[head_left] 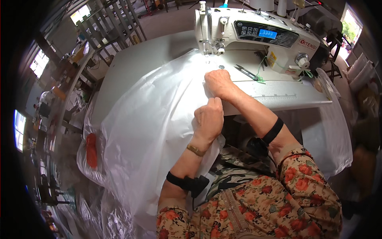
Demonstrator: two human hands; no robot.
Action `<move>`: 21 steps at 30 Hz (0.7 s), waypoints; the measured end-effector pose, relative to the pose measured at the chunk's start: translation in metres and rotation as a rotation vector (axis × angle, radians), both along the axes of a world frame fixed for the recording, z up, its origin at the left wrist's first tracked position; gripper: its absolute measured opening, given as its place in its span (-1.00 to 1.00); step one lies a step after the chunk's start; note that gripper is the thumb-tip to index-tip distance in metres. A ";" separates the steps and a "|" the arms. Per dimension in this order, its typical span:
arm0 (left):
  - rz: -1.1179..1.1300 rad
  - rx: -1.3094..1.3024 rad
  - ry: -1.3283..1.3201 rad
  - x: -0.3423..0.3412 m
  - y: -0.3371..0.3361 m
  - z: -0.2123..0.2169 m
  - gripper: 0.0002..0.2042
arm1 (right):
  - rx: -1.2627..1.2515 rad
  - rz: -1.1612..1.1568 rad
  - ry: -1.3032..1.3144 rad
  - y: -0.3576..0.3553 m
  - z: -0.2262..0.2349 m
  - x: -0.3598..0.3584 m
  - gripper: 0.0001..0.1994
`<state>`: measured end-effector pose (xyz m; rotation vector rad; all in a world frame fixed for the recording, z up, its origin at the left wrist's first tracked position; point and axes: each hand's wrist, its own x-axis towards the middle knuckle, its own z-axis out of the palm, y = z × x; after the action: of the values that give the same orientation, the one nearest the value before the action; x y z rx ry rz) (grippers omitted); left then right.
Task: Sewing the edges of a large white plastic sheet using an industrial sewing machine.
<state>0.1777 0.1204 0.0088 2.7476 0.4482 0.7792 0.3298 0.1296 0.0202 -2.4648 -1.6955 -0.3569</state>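
A large sheet of thin white translucent plastic (pixel 139 115) spreads over the left of the sewing table and hangs down its front. My right hand (pixel 219 83) is closed on the sheet's right edge, just in front of the sewing machine (pixel 258 32). Nearer to me, my left hand (pixel 209 118) grips the same edge, its fingers pinched. The sheet's far end reaches the machine's needle area, which is brightly lit; the needle itself I cannot make out. To the right of my right hand, thread snips (pixel 246 72) lie on the machine bed with green thread beside them.
A ruler scale (pixel 274 96) runs along the table's front edge. More clear plastic (pixel 328 135) hangs at the right. An orange-red bundle (pixel 91 150) shows at the left among plastic. Metal racks (pixel 111 24) stand at the back left, and white thread cones (pixel 262 4) behind the machine.
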 end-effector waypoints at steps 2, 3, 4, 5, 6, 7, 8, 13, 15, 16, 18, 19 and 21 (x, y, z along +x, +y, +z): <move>0.013 0.022 0.012 0.010 0.009 -0.003 -0.91 | 0.024 -0.012 0.000 0.007 -0.002 0.010 -0.89; 0.024 0.043 0.025 0.014 0.012 -0.002 -0.91 | 0.026 -0.005 0.004 0.011 -0.003 0.012 -0.89; 0.026 0.040 0.032 0.017 0.016 0.000 -0.91 | 0.096 -0.045 0.016 0.014 -0.005 0.014 -0.89; 0.036 0.041 0.036 0.020 0.019 0.001 -0.91 | 0.166 -0.084 0.030 0.017 -0.006 0.015 -0.89; 0.065 0.017 0.024 0.021 0.021 0.002 -0.92 | 0.147 -0.085 0.022 0.021 -0.006 0.016 -0.86; 0.096 -0.006 0.012 0.021 0.023 0.002 -0.92 | 0.146 -0.073 0.029 0.023 -0.007 0.016 -0.86; 0.114 -0.044 -0.004 0.019 0.023 0.002 -0.88 | 0.200 -0.062 -0.001 0.023 -0.008 0.015 -0.83; -0.109 -0.238 -0.165 -0.025 -0.011 0.007 -0.58 | 0.316 -0.160 0.288 0.000 -0.011 0.025 -0.71; -0.200 -0.295 -0.282 -0.070 -0.033 -0.010 -0.54 | 0.460 -0.049 0.341 -0.036 -0.010 0.010 -0.74; -0.201 -0.371 -0.301 -0.098 -0.044 -0.023 -0.55 | 0.537 -0.008 0.363 -0.054 -0.011 -0.004 -0.77; -0.077 -0.291 -0.270 -0.157 -0.058 -0.059 -0.56 | 0.562 0.041 0.446 -0.099 -0.019 -0.037 -0.81; -0.037 -0.194 -0.237 -0.186 -0.059 -0.077 -0.57 | 0.511 0.048 0.503 -0.123 -0.024 -0.053 -0.83; 0.224 -0.154 -0.147 -0.237 -0.065 -0.102 -0.48 | 0.508 0.186 0.708 -0.149 -0.057 -0.078 -0.78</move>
<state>-0.0593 0.0552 -0.0934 2.5053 0.7600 0.9495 0.2518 -0.0190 -0.0363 -1.7488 -1.3021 0.0998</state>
